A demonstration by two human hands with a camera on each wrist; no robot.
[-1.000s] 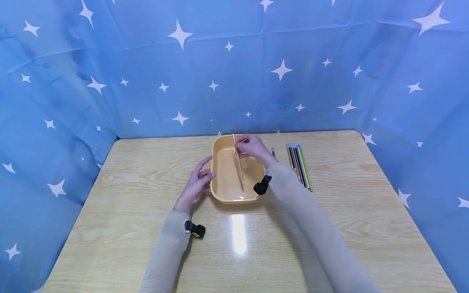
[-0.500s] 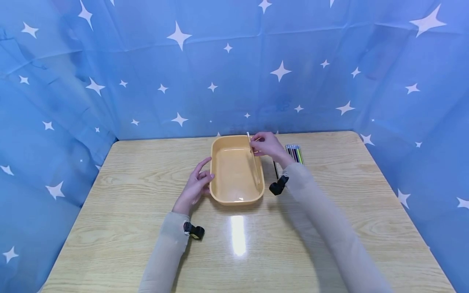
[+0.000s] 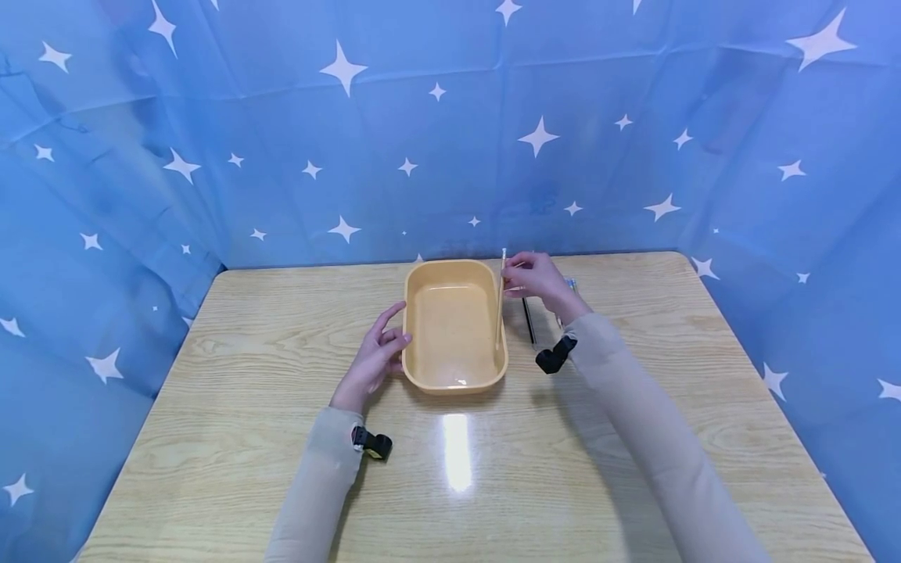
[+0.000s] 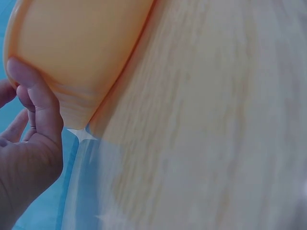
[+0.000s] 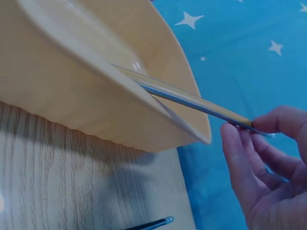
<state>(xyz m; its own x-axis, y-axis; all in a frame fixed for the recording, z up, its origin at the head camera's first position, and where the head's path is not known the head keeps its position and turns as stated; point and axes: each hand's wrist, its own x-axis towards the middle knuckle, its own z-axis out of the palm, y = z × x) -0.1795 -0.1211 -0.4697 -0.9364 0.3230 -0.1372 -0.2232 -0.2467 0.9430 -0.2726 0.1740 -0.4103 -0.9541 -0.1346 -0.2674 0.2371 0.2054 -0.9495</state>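
A yellow pencil (image 3: 500, 305) is pinched between the thumb and fingertips of my right hand (image 3: 538, 279). It slants over the right side of the orange plastic tray (image 3: 450, 389), its far end reaching inside the rim in the right wrist view. My left hand (image 3: 375, 356) holds the tray's left side, thumb at the rim and other fingers along the outside, also seen in the left wrist view. One dark pencil (image 3: 529, 320) lies on the table just right of the tray. Beyond it, more pencils (image 3: 572, 285) show only their ends, mostly hidden by my right wrist.
The wooden table (image 3: 232, 438) carries the tray near its back edge. A blue curtain with white stars (image 3: 450, 156) hangs behind and at both sides. Each sleeve bears a small black camera, one on the left wrist (image 3: 371, 442) and one on the right (image 3: 556, 355).
My right hand has carried the yellow pencil from over the tray's middle rightward to its right rim. The pencil row is now mostly covered by my arm. My left hand stays put.
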